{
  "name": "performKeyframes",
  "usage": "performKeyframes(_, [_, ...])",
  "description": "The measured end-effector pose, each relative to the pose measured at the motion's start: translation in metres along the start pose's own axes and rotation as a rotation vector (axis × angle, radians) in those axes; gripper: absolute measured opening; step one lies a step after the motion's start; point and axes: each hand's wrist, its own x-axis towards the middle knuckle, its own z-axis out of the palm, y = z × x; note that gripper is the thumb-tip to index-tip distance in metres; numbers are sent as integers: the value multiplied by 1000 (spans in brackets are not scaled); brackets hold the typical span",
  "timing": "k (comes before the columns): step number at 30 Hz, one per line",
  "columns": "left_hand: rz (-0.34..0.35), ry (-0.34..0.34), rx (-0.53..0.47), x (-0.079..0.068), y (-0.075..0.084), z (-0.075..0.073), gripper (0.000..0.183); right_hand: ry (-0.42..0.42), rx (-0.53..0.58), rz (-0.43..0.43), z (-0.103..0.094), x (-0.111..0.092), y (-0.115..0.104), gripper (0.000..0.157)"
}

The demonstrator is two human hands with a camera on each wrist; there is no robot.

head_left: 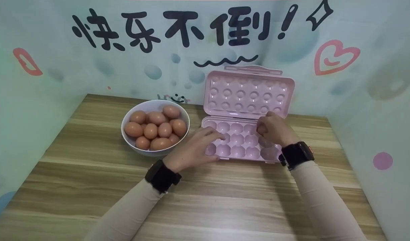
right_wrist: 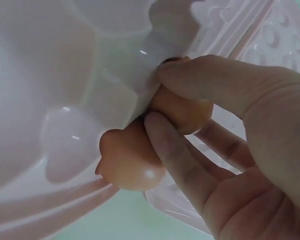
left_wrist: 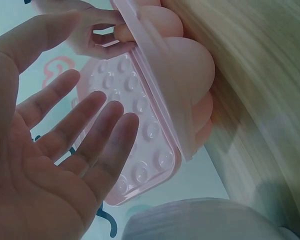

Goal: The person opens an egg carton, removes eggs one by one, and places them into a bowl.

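My right hand [head_left: 277, 129] pinches a brown egg [right_wrist: 182, 110] between thumb and fingers at the right end of the pink egg carton [head_left: 237, 140]. Close by that egg, a second brown egg [right_wrist: 130, 160] sits in a cup of the carton, hidden behind the hand in the head view. Over the carton's left end hovers my left hand [head_left: 196, 145], fingers spread and relaxed, holding nothing; its palm [left_wrist: 45, 195] fills much of the left wrist view. The carton's dimpled lid [head_left: 247, 95] stands raised at the back. Many of the cups in view hold no egg.
A white bowl [head_left: 124, 135] heaped with several brown eggs [head_left: 157, 118] stands left of the carton, near the left forearm. Everything rests on a wooden table [head_left: 205, 207]. A printed backdrop [head_left: 171, 77] rises behind the carton and at both sides.
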Motion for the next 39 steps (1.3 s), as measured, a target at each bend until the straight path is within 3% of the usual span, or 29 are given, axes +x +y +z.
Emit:
performKeyframes(13, [-45, -23, -15, -1, -2, 1, 48, -23, 24, 47, 2, 2, 1, 23])
performKeyframes(20, [-6, 28, 20, 2, -2, 2, 47, 64, 0, -4, -3, -3, -1, 26])
performKeyframes(24, [-7, 45, 29, 2, -2, 3, 49, 111, 13, -16, -11, -9, -9, 25])
performKeyframes(28, [-20, 52, 9, 2, -1, 3, 50, 201, 37, -81, -17, -19, -22, 26])
performKeyframes(32, [-39, 59, -15, 2, 0, 2, 52, 262, 110, -109, -19, -30, -40, 26])
performKeyframes(39, [11, 117, -32, 6, 2, 2, 52, 241, 345, -71, -16, -47, -74, 30])
